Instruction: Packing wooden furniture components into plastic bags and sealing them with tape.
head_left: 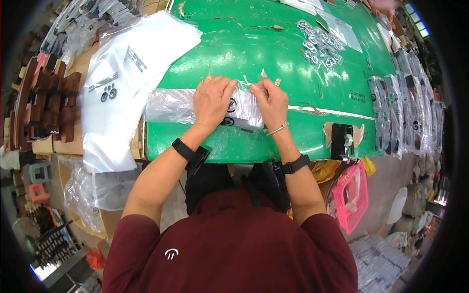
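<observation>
A long clear plastic bag (171, 105) printed with round black marks lies crosswise on the green tabletop (234, 44) in front of me. Something pale and long seems to be inside it, but the wrinkled film blurs it. My left hand (213, 101) presses on the middle of the bag, its fingers curled over the far edge. Near the bag's right end, my right hand (272, 103) pinches the film between thumb and fingers. Small torn bits of tape (264, 73) stick to the tabletop just beyond the hands.
Loose clear bags (110, 132) are piled at left, with black round parts on top. Dark wooden pieces (44, 105) stand farther left. Small packets of round parts (320, 44) lie far right. A black tape dispenser (341, 141), filled bags (405, 107) and a pink basket (362, 195) are on the right.
</observation>
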The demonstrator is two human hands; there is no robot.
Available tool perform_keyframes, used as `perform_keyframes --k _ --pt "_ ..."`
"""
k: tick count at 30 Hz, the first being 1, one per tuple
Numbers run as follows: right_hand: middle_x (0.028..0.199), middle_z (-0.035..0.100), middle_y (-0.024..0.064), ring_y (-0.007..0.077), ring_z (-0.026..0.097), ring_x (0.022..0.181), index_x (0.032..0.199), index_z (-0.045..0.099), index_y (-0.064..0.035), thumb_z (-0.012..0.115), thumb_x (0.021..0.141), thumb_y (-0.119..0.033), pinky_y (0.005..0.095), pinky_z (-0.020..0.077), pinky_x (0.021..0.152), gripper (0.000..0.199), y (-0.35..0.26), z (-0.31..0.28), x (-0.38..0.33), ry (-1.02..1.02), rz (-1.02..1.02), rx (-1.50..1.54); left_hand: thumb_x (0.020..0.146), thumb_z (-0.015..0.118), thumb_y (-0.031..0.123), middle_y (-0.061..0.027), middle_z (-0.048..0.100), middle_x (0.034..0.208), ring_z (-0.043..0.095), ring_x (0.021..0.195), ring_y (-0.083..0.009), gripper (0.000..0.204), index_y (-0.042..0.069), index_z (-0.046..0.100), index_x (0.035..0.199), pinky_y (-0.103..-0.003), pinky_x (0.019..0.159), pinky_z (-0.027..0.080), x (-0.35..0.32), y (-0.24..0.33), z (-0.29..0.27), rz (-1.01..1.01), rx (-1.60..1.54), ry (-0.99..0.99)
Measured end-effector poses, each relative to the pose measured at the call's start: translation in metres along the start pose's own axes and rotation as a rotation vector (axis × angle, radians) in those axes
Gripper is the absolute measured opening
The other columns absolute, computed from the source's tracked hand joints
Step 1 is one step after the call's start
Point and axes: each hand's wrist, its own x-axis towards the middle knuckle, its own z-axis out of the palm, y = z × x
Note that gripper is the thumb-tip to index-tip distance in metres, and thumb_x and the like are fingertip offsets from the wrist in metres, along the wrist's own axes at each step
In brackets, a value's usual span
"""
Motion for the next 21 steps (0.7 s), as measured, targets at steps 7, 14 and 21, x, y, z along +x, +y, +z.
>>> perform_keyframes --k 7,14,21 --pt "0.075 0.060 0.0147 0.0343 0.059 0.072 0.081 0.063 -0.0032 0.070 0.089 -0.018 0.0431 0.0450 0.064 0.019 0.010 0.013 -0.007 0.070 -0.206 0.028 0.096 0.059 0.031 -0.0128 0.065 0.084 0.060 0.084 -0.0373 0.031 0.005 0.067 0.081 -0.047 0.078 0.047 -0.004 -0.010 -0.007 -0.103 -0.047 -0.147" --pt "0.075 0.059 0.0109 0.0320 0.056 0.072 0.080 0.064 -0.0039 0.075 0.082 -0.010 0.0416 0.0442 0.063 0.013 -0.008 -0.011 -0.003 0.189 -0.534 0.019 0.096 0.059 0.038 -0.0127 0.074 0.100 0.067 0.089 -0.0354 0.032 0.013 0.076 0.105 -0.044 0.080 0.052 0.027 -0.012 -0.036 -0.064 -0.214 -0.568" --pt "0.080 0.063 0.0096 0.0297 0.056 0.073 0.082 0.065 -0.0036 0.078 0.078 -0.008 0.0389 0.0442 0.064 0.014 -0.005 -0.025 -0.014 0.194 -0.464 0.147 0.098 0.057 0.034 -0.0127 0.074 0.098 0.067 0.090 -0.0313 0.030 0.016 0.076 0.113 -0.043 0.080 0.050 0.002 0.014 -0.033 0.031 -0.176 -0.425"
